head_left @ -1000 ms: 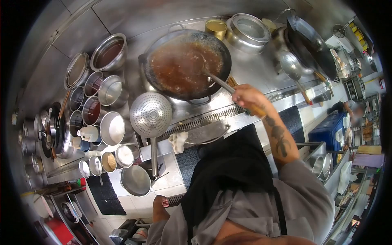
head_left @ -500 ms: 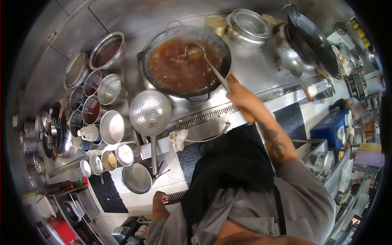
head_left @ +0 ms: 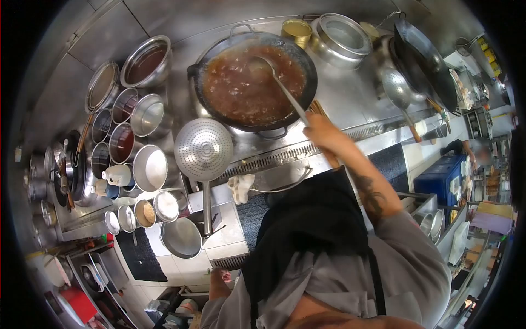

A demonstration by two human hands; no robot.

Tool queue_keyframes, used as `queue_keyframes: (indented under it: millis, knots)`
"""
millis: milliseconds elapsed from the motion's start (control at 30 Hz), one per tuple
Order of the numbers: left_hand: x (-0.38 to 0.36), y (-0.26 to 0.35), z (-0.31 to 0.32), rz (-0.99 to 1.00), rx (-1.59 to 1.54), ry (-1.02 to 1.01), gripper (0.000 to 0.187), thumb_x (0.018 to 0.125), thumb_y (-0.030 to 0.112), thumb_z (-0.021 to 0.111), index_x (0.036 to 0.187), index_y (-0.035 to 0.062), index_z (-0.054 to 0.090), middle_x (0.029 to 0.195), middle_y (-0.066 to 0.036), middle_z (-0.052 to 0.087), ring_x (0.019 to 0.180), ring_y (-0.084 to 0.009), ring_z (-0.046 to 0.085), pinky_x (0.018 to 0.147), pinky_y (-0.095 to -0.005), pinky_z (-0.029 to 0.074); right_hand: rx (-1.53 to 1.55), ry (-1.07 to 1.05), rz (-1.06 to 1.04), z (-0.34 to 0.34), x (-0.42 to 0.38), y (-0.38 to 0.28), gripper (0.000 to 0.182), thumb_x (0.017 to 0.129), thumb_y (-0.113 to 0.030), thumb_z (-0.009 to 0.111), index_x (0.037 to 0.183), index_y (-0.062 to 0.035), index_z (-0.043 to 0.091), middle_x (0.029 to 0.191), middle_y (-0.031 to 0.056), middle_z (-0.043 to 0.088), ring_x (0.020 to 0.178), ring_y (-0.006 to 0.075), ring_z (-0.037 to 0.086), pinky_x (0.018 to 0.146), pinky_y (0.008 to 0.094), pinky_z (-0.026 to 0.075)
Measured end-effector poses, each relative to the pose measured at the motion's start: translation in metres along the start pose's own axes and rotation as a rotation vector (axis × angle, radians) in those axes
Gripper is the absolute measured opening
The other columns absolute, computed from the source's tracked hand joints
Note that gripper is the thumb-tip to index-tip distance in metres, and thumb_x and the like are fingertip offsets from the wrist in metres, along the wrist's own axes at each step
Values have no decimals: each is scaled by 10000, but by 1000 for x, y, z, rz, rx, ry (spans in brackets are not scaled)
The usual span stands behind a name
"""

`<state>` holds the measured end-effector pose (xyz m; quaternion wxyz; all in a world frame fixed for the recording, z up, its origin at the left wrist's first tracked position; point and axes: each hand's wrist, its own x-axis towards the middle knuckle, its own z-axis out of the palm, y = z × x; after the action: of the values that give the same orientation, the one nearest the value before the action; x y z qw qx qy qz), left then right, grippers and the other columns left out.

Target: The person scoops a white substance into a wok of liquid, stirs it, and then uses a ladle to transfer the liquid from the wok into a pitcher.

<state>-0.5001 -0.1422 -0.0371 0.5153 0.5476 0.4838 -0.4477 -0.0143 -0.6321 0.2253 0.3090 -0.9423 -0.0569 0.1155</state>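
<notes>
My right hand [head_left: 323,131] is closed around the long handle of a ladle [head_left: 287,93]. The ladle's bowl is partly sunk in bubbling reddish-brown sauce [head_left: 235,98], which fills much of a large black wok [head_left: 197,101]. Between the wok and my hand, the ends of some thin wooden sticks [head_left: 318,109] show. My left hand [head_left: 220,276] hangs low beside my apron, away from the counter; its fingers are small and smeared, with a reddish patch near them. A big perforated skimmer [head_left: 203,149] lies at the counter's front edge, its handle pointing toward me.
On the left stand several metal pots and a steel bowl of dark sauce [head_left: 147,63], with a white jug [head_left: 118,175] among them. A crumpled white cloth [head_left: 241,188] rests on the front edge. At right are another skimmer [head_left: 395,88] and an upended wok [head_left: 424,60]. Another person appears far right.
The ladle's bowl sits lower in the sauce, and the surface bubbles more visibly. My left hand has dropped slightly lower. The whole view has shifted a little.
</notes>
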Motion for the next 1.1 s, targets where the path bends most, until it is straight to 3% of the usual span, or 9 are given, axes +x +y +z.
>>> queue_keyframes:
  millis: [33,167,300,400,500,767,967,1000,1100]
  knots:
    - [-3,7,2,23,-5,-1,27,782,47,634,777,29,614,783,-79,612,692,-223,608,648,-365,554,-31,-48,83,2,-2,-38,336,819,-115,548,1087,75,482,867,293,617,848,453,611,746,433,507]
    - [-2,22,6,86,-34,13,31,780,60,641,770,40,619,778,-68,619,685,-212,609,646,-354,547,794,-282,236,25,12,-34,175,833,-116,586,929,16,524,700,68,581,559,140,587,500,294,480]
    - [-21,11,13,132,-40,2,35,778,72,648,763,51,624,773,-56,625,678,-201,611,643,-343,539,1407,-694,474,-47,7,34,146,808,-133,568,895,-16,564,688,16,560,507,78,512,443,266,423]
    - [-6,4,16,33,-27,10,39,776,82,653,757,60,628,769,-48,630,673,-193,612,641,-334,534,562,-386,292,-61,-9,27,223,790,-132,572,972,-4,560,712,55,573,543,120,555,479,310,467]
    - [19,18,13,-47,-27,19,42,775,91,659,752,68,632,765,-39,634,669,-185,613,638,-326,528,-178,-4,89,2,-15,-5,296,805,-130,529,1037,52,514,829,252,617,814,398,635,692,437,508]
    - [35,32,10,-145,-55,89,53,771,116,673,737,91,642,754,-16,647,655,-163,616,633,-304,513,1356,-543,544,-52,-24,46,271,805,-69,550,1064,13,538,678,17,535,442,88,452,402,221,344]
    - [11,-29,37,-117,-30,178,61,768,135,684,726,107,650,746,1,657,646,-146,619,628,-288,502,93,8,-12,-16,-20,30,333,786,-112,565,1062,67,514,755,212,623,659,331,629,576,403,499]
    - [-64,-12,68,286,-258,120,175,788,225,646,699,75,662,706,-18,653,629,-138,603,581,-289,471,17,0,-31,7,-17,28,375,784,-103,555,1106,77,487,778,257,615,698,377,626,623,424,506]
    - [-75,-21,79,597,584,281,268,758,274,634,622,42,642,622,-40,628,566,-123,565,505,-297,414,238,-163,-17,25,-12,30,454,774,-91,563,1175,89,451,774,263,616,709,377,639,654,418,520]
